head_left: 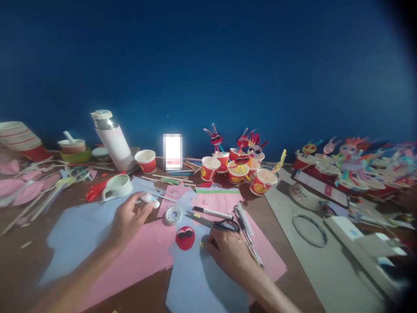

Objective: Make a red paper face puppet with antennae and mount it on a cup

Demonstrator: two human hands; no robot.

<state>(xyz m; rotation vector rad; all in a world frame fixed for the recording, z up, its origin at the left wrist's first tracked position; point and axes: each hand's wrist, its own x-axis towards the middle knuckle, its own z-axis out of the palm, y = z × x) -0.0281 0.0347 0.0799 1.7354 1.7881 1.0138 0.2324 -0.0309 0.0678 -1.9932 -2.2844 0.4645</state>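
Between the thumb and fingers of my left hand (132,215) is a small white piece (150,199), held above the blue sheet at the left. My right hand (230,251) rests low over the blue sheet (198,282), just below the black scissors handles; its fingers curl down and whatever is under the fingertips is hidden. Beside those fingertips lies a tiny yellow piece (202,244). A red paper disc (185,238) with dark-lidded eyes lies between my hands. The open scissors (208,221) and a roll of white tape (173,215) lie just above it.
Pens (244,226) lie right of the scissors. Paper cups (210,168) with decorated straw figures stand behind. A white cup (117,187), a tall flask (114,143) and stacked cups (21,139) are at the left. A white power strip (358,248) lies right.
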